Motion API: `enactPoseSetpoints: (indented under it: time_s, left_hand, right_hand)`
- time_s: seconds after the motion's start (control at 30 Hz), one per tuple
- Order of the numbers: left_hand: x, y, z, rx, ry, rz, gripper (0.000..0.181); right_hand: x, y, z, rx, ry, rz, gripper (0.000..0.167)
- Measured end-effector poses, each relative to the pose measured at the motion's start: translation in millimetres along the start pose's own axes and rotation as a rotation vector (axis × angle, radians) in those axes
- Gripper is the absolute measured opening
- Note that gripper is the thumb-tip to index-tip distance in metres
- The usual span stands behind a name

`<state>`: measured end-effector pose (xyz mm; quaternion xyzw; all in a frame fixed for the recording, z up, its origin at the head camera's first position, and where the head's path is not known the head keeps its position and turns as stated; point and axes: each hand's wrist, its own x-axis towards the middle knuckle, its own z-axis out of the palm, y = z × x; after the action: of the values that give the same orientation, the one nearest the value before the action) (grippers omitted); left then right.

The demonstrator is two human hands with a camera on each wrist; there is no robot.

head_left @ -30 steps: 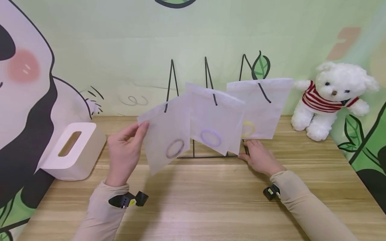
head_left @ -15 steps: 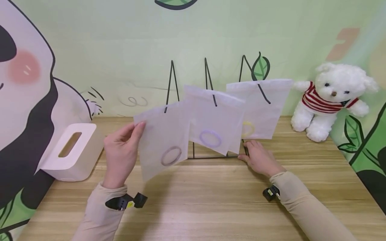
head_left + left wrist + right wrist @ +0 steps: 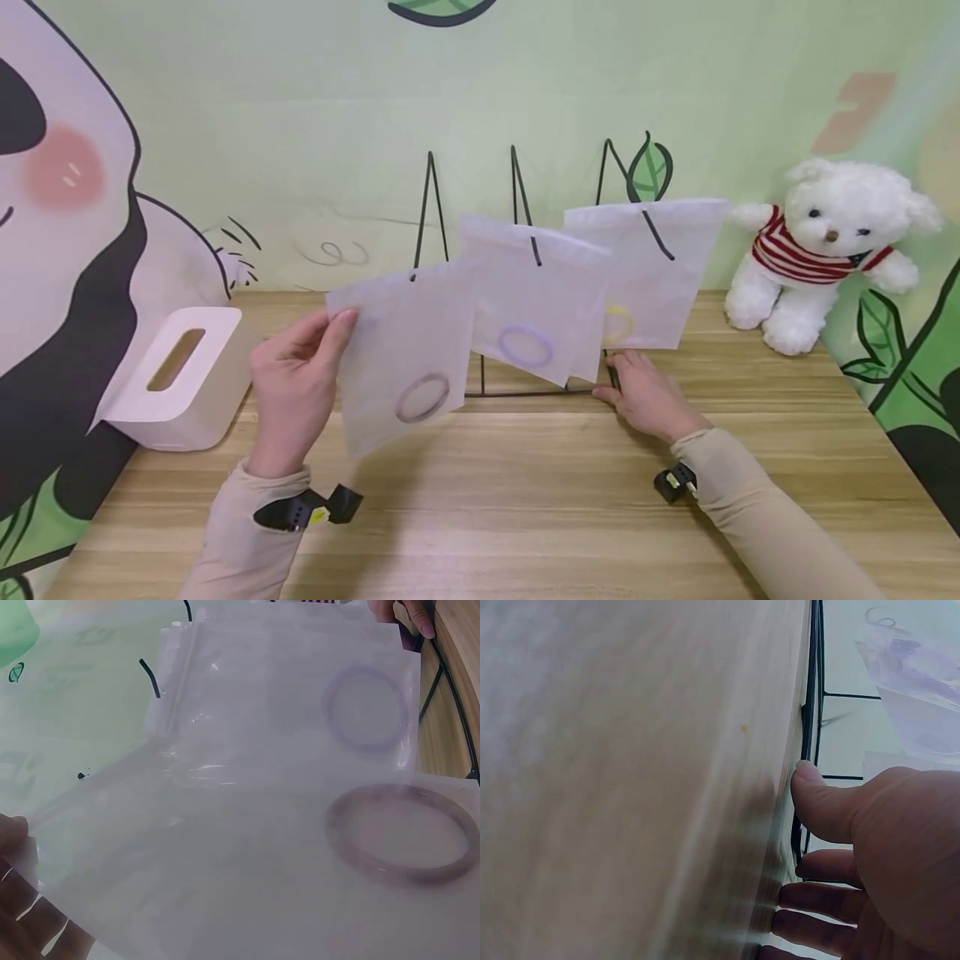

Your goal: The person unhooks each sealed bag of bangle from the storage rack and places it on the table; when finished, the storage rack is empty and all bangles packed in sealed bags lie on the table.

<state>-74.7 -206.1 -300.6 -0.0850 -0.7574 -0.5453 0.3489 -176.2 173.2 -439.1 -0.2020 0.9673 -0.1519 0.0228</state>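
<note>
My left hand (image 3: pixel 296 383) pinches the upper left corner of a translucent plastic bag (image 3: pixel 378 346) with a brownish ring (image 3: pixel 401 408) inside. This bag is still on the left hook of a black wire rack (image 3: pixel 525 395), angled toward me. On the middle hook hangs a similar bag (image 3: pixel 536 292) with a purple ring (image 3: pixel 503 340); the right hook bears a bag (image 3: pixel 652 275) with a yellow ring (image 3: pixel 629 323), partly covered. My right hand (image 3: pixel 648 396) grips the rack's base at its right front corner, thumb (image 3: pixel 821 799) against the wire in the right wrist view.
A white tissue box (image 3: pixel 213 392) stands at the left on the wooden table (image 3: pixel 525 500). To the right, a white teddy bear (image 3: pixel 840 217) in a striped top sits against the wall. A cartoon panda mural covers the wall behind.
My left hand has drawn the left bag's free corner leftward, down and toward me, so its face turns further. The right hand stays at the rack's base.
</note>
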Motion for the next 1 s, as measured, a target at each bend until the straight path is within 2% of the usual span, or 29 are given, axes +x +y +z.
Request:
enactPoseSetpoints:
  time_s: [0.27,0.4,0.6,0.83,1.0]
  left_hand:
    - [-4.6,4.8,-4.7,0.030,0.000,0.032,0.013]
    - [-9.1,5.6,-10.4,0.042,0.024,0.014,0.011]
    - [-13.8,6.2,-23.1,0.073,0.070,-0.046,0.013]
    - [-17.5,3.1,-43.2,0.146,0.151,-0.044,0.011]
    - [-21.6,6.0,-58.5,0.181,0.159,-0.055,0.012]
  right_hand:
    - [-0.8,0,0,-0.006,0.020,-0.012,0.057]
    - [-1.0,-1,0,-0.002,0.022,-0.014,0.057]
    - [-1.1,1,-1,-0.008,0.000,0.004,0.058]
    - [-0.5,1,-2,-0.005,-0.005,0.003,0.058]
    - [-0.4,1,-1,-0.002,-0.005,0.006,0.058]
